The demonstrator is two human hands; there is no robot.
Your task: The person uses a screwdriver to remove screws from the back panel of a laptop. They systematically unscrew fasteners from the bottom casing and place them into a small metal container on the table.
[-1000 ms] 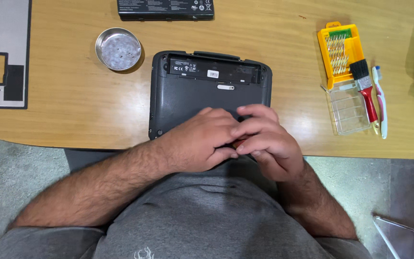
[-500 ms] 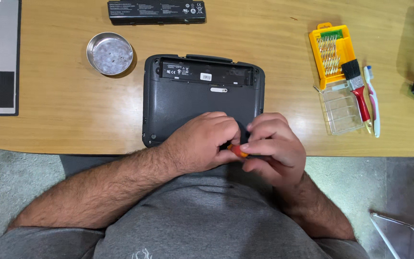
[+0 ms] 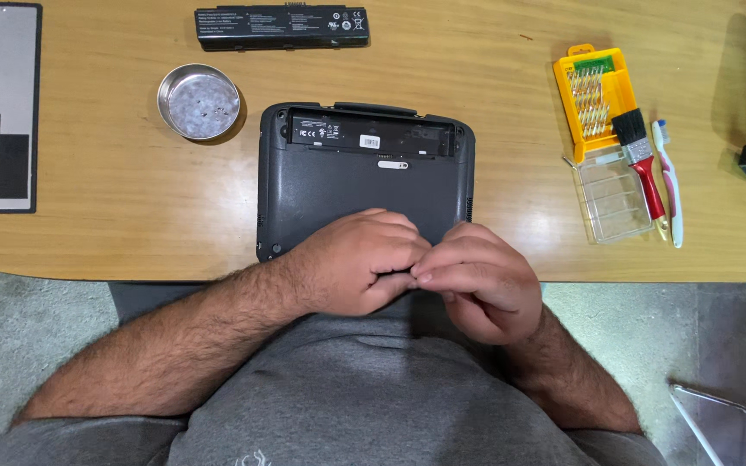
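Left hand (image 3: 357, 263) and right hand (image 3: 477, 280), both clenched with fingertips meeting, over the near edge of an upturned black laptop (image 3: 364, 168) at the table's (image 3: 114, 233) front edge; whatever they pinch is hidden.

laptop (image 3: 338, 185) dark grey | bit case (image 3: 593, 99) yellow | dish (image 3: 199, 102) silver

Matt dark grey plastic laptop underside (image 3: 338, 185) lies on a smooth, lightly glossy wooden table (image 3: 477, 78). A round metal dish (image 3: 199, 101) has a dull, scuffed shine. The black plastic battery (image 3: 282, 27) looks matt. The bit case (image 3: 596, 99) is bright yellow plastic with a clear plastic lid (image 3: 612, 198). The brush (image 3: 639, 160) has a glossy red handle. The floor (image 3: 10, 336) looks like rough concrete.
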